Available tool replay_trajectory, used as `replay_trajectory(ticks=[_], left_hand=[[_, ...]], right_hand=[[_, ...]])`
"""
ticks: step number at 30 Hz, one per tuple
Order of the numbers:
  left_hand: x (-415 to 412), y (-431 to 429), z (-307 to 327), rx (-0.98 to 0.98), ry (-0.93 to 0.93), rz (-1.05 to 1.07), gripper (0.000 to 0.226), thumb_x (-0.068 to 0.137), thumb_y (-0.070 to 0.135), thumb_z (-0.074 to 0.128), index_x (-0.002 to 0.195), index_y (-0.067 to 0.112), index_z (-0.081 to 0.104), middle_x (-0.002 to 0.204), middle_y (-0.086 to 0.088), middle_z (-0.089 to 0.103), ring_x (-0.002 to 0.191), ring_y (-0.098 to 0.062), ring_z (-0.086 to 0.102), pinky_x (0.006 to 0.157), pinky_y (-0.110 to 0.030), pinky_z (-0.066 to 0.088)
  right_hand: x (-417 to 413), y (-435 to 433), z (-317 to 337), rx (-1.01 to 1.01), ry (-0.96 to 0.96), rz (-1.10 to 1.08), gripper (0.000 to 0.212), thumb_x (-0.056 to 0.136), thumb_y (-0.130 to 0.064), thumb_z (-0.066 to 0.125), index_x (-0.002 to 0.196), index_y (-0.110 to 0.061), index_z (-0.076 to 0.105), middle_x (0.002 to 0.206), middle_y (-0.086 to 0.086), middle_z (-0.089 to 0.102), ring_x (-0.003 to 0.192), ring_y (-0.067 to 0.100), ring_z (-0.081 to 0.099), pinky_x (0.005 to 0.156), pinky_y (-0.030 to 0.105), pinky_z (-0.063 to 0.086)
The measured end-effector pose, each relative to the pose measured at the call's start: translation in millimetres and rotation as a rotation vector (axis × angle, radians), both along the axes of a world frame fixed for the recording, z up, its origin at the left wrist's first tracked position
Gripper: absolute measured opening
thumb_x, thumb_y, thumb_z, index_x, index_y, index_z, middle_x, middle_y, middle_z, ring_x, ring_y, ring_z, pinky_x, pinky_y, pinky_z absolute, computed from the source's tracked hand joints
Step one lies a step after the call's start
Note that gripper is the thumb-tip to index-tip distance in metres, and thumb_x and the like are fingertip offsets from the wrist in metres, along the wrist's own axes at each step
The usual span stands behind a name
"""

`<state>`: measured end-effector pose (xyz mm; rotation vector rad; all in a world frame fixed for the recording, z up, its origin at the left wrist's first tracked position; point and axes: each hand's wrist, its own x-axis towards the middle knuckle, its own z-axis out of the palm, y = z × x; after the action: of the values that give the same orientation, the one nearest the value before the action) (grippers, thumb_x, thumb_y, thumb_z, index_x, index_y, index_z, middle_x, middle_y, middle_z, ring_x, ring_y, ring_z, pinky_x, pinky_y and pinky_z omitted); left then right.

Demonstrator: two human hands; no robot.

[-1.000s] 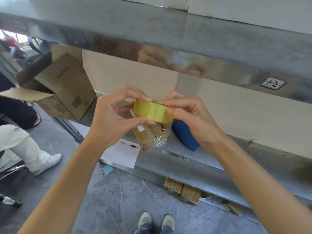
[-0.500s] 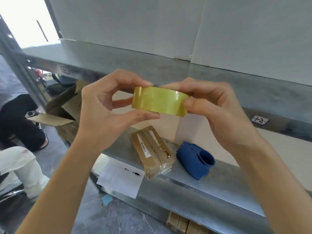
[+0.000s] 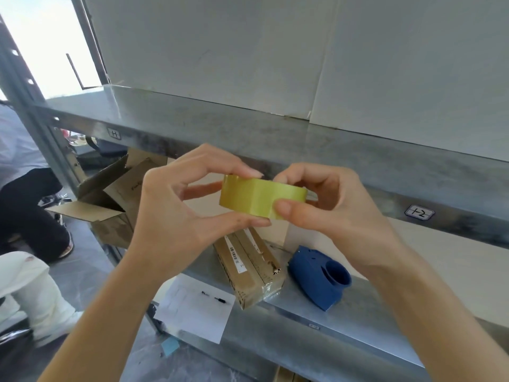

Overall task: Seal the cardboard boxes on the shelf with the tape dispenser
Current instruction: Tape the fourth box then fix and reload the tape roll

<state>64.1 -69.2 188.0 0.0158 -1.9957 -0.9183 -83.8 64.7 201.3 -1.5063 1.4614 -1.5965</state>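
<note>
Metal shelving point(image 3: 358, 321) fills the view, its lower deck carrying a small cardboard box point(image 3: 249, 267) and, just beside it, a blue tape dispenser point(image 3: 321, 279) with an empty hub. Above them, the left hand point(image 3: 176, 213) and right hand point(image 3: 333, 208) both pinch a yellowish tape roll point(image 3: 259, 197) at its rim. Judging by this, loading is not yet done, and another box point(image 3: 110, 205) stands open further left.
</note>
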Motion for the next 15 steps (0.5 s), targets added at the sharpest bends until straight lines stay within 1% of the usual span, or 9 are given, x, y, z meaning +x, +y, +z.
replay_trajectory(ticks=[3, 6, 8, 9, 11, 14, 15], left_hand=[[-0.2, -1.9, -5.2, 0.061, -0.004, -0.034, 0.038, 0.063, 0.038, 0.086, 0.098, 0.039, 0.07, 0.099, 0.019, 0.068, 0.101, -0.016, 0.065, 0.079, -0.028, 0.058], [-0.2, -5.5, -9.0, 0.128, -0.004, -0.082, 0.04, 0.063, 0.044, 0.086, 0.099, 0.042, 0.07, 0.099, 0.018, 0.069, 0.102, -0.014, 0.066, 0.078, -0.025, 0.058], [0.5, -6.9, -10.1, 0.15, -0.006, -0.099, 0.04, 0.063, 0.042, 0.087, 0.099, 0.043, 0.07, 0.099, 0.019, 0.069, 0.102, -0.01, 0.066, 0.078, -0.023, 0.057], [0.8, -7.2, -10.2, 0.156, -0.007, -0.1, 0.04, 0.062, 0.039, 0.087, 0.099, 0.042, 0.071, 0.099, 0.02, 0.069, 0.101, -0.009, 0.066, 0.078, -0.023, 0.057], [1.0, -7.3, -10.3, 0.158, -0.019, -0.099, 0.04, 0.062, 0.035, 0.086, 0.099, 0.041, 0.071, 0.099, 0.02, 0.069, 0.101, -0.01, 0.066, 0.077, -0.022, 0.057], [1.1, -6.3, -11.0, 0.174, -0.038, -0.091, 0.04, 0.061, 0.033, 0.086, 0.098, 0.038, 0.071, 0.097, 0.02, 0.069, 0.098, -0.009, 0.066, 0.076, -0.021, 0.056], [1.2, -5.7, -11.3, 0.179, -0.042, -0.087, 0.04, 0.061, 0.033, 0.086, 0.097, 0.039, 0.071, 0.097, 0.02, 0.07, 0.098, -0.009, 0.066, 0.076, -0.021, 0.056]], right_hand=[[-0.3, 1.9, -2.4, 0.015, -0.002, 0.008, 0.017, 0.074, -0.011, 0.069, 0.078, -0.027, 0.074, 0.077, -0.008, 0.066, 0.075, 0.005, 0.06, 0.068, 0.015, 0.048], [-4.1, 4.5, -3.3, 0.049, -0.01, 0.035, 0.026, 0.074, -0.011, 0.071, 0.086, -0.034, 0.078, 0.085, -0.011, 0.07, 0.083, 0.004, 0.064, 0.074, 0.016, 0.05], [-5.7, 5.0, -4.5, 0.063, -0.021, 0.056, 0.024, 0.073, -0.019, 0.076, 0.092, -0.033, 0.079, 0.09, -0.011, 0.072, 0.089, 0.005, 0.065, 0.077, 0.017, 0.051], [-6.4, 5.0, -5.5, 0.074, -0.033, 0.055, 0.024, 0.072, -0.024, 0.075, 0.095, -0.031, 0.079, 0.092, -0.01, 0.073, 0.091, 0.006, 0.066, 0.078, 0.018, 0.05], [-7.4, 4.5, -7.4, 0.102, -0.058, 0.052, 0.028, 0.073, -0.027, 0.073, 0.1, -0.027, 0.079, 0.095, -0.007, 0.075, 0.092, 0.008, 0.067, 0.08, 0.018, 0.049], [-7.1, 4.1, -8.5, 0.122, -0.103, 0.062, 0.029, 0.073, -0.017, 0.08, 0.101, -0.021, 0.078, 0.092, -0.006, 0.076, 0.087, 0.007, 0.068, 0.078, 0.016, 0.049], [-6.0, 3.9, -8.6, 0.124, -0.123, 0.063, 0.028, 0.073, -0.014, 0.08, 0.1, -0.02, 0.078, 0.09, -0.005, 0.076, 0.085, 0.007, 0.068, 0.077, 0.016, 0.049]])
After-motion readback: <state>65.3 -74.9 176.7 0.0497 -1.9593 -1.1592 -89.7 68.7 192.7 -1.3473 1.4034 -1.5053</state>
